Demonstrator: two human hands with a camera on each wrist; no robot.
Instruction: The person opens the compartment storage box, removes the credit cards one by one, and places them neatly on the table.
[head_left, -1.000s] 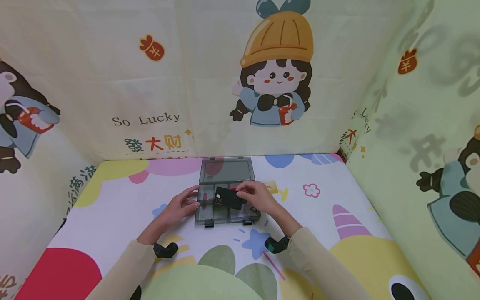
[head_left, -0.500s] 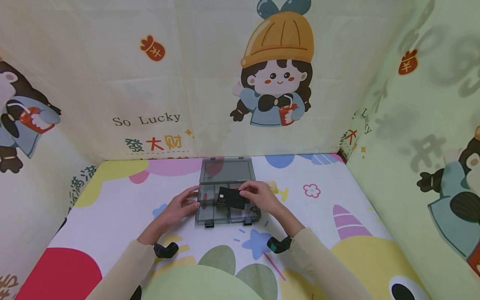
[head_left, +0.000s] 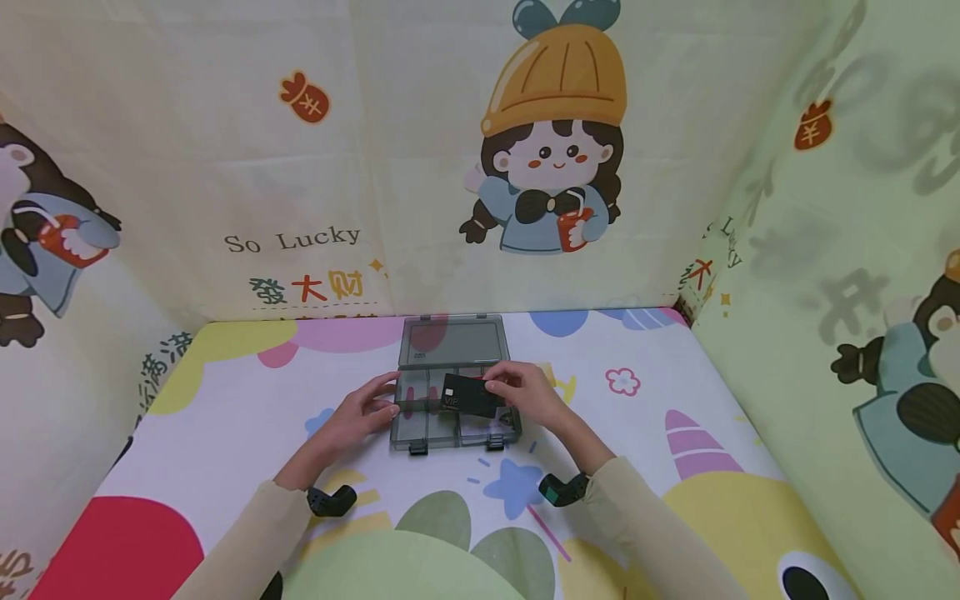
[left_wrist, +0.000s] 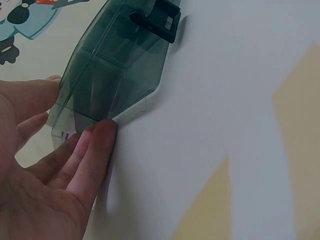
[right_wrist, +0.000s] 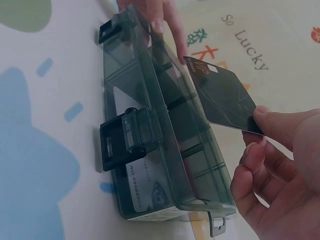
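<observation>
A grey translucent compartment box [head_left: 431, 425] lies open on the table, its lid [head_left: 450, 342] flat behind it. My right hand [head_left: 525, 392] pinches a black VIP card [head_left: 471, 395] by its edge and holds it tilted just above the box's back compartments; the right wrist view shows the card [right_wrist: 222, 95] over the box [right_wrist: 150, 150]. My left hand [head_left: 360, 412] rests against the box's left side, fingertips [left_wrist: 102, 132] touching its wall [left_wrist: 110, 75]. A white card [right_wrist: 142, 185] lies in a front right compartment.
The box stands on a table covered with a colourful cartoon cloth [head_left: 225, 400]. Printed fabric walls [head_left: 375, 167] close in the back, left and right sides. Black latches [right_wrist: 117, 145] stick out from the box's front wall.
My right hand has carried the black card a little to the right and farther back over the box. The left hand and the box have stayed put.
</observation>
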